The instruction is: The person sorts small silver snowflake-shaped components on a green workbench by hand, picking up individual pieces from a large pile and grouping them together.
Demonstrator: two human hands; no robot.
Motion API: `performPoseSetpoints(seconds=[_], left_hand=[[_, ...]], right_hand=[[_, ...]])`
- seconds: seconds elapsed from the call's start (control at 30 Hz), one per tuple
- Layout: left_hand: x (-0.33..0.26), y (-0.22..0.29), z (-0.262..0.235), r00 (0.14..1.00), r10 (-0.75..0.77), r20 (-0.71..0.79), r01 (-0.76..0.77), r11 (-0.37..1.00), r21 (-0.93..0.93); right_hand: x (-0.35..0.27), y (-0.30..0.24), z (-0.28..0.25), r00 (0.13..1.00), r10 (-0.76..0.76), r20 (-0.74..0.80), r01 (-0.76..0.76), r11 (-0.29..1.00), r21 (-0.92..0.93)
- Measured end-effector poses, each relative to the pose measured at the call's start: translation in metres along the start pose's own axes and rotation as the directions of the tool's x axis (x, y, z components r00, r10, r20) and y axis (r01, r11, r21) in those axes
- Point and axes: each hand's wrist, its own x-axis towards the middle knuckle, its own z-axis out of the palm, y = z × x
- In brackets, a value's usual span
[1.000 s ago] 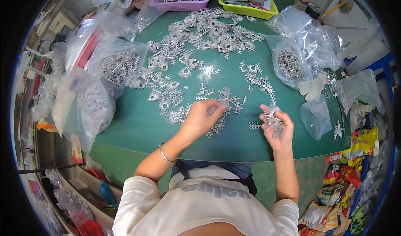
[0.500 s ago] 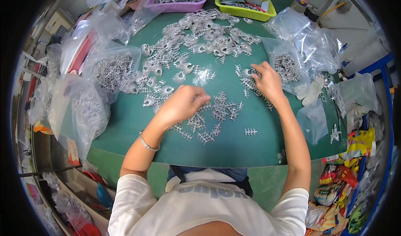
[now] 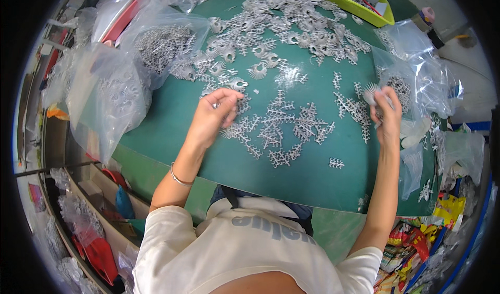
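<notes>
My left hand (image 3: 209,116) is closed, fingers curled together, just left of a loose cluster of small silver fishbone-shaped metal pieces (image 3: 271,132). A small glint shows between its fingers, but I cannot make out what it is. Just beyond its fingertips lies a silver fan-shaped metal piece (image 3: 237,84). At the right, my right hand (image 3: 388,112) pinches another fan-shaped metal piece (image 3: 370,93) with its ribs pointing up and away. Beside that hand runs a short row of fishbone-shaped pieces (image 3: 354,109). One fishbone-shaped piece (image 3: 336,163) lies alone nearer the front edge.
A large heap of metal pieces (image 3: 291,21) covers the far side of the green table (image 3: 260,184). Clear plastic bags of pieces stand at the left (image 3: 164,47) and right (image 3: 398,86). A yellow-green basket (image 3: 359,8) sits at the far right.
My view has shifted, so the table sits lower and further right. My left hand has moved left off the fishbone-shaped cluster. My right hand has moved right, a fan-shaped piece now in its fingers.
</notes>
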Motion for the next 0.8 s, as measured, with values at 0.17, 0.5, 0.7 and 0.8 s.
performPoseSetpoints(seconds=[0.17, 0.5, 0.7, 0.8], left_hand=[[-0.013, -0.007, 0.004, 0.864, 0.5, -0.055, -0.137, 0.339, 0.931], [-0.002, 0.005, -0.015, 0.926, 0.373, 0.05, -0.101, 0.118, 0.988], [-0.043, -0.007, -0.018, 0.919, 0.375, 0.124, -0.251, 0.313, 0.916], [-0.048, 0.003, -0.021, 0.907, 0.42, -0.036, -0.158, 0.417, 0.895]], right_hand=[[-0.037, 0.015, 0.018, 0.863, 0.238, 0.445, -0.504, 0.46, 0.731], [-0.042, 0.008, 0.097, 0.78, 0.172, 0.602, -0.56, 0.622, 0.548], [-0.005, 0.007, 0.174, 0.786, -0.114, 0.608, 0.359, 0.884, -0.299], [-0.005, 0.024, 0.222, 0.725, -0.21, 0.656, 0.612, 0.634, -0.473]])
